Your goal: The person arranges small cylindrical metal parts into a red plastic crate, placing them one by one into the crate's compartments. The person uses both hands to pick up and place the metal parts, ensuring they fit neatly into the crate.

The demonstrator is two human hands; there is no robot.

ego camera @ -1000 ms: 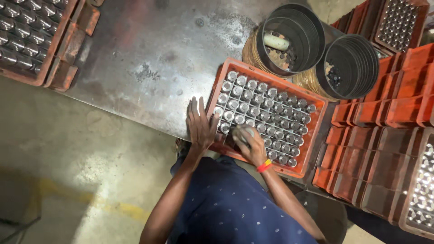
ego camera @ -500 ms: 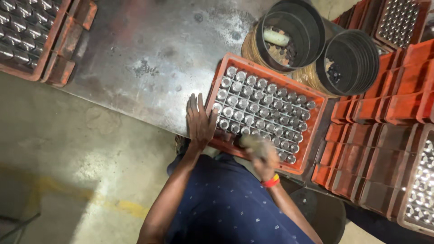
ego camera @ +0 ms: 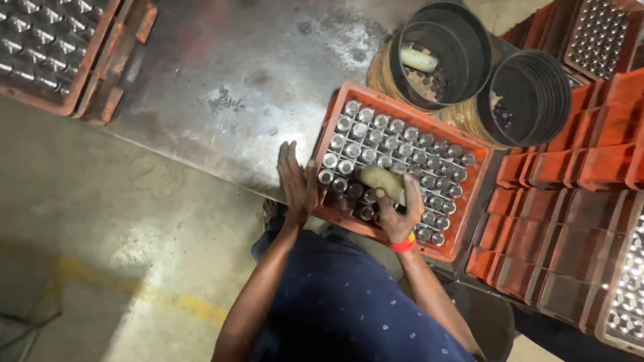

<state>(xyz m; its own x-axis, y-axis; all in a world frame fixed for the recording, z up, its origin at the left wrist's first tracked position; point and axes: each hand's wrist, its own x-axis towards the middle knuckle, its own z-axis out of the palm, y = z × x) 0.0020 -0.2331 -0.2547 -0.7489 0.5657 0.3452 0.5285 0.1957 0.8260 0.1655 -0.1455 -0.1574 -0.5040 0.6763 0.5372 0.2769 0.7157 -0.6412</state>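
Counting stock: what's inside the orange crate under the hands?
The orange crate holds rows of small metal cylinders. The right hand and its pale tool cover several.

The orange crate [ego camera: 477, 175] sits on the near right part of the steel table, turned at a slant; its grid of cells holds rows of small shiny metal cylinders [ego camera: 396, 144] standing upright, ends facing up; a few cells at the near left corner look dark; a pale, stubby wooden stick [ego camera: 381, 180] lies tilted across the near cylinders, gripped at its right end.
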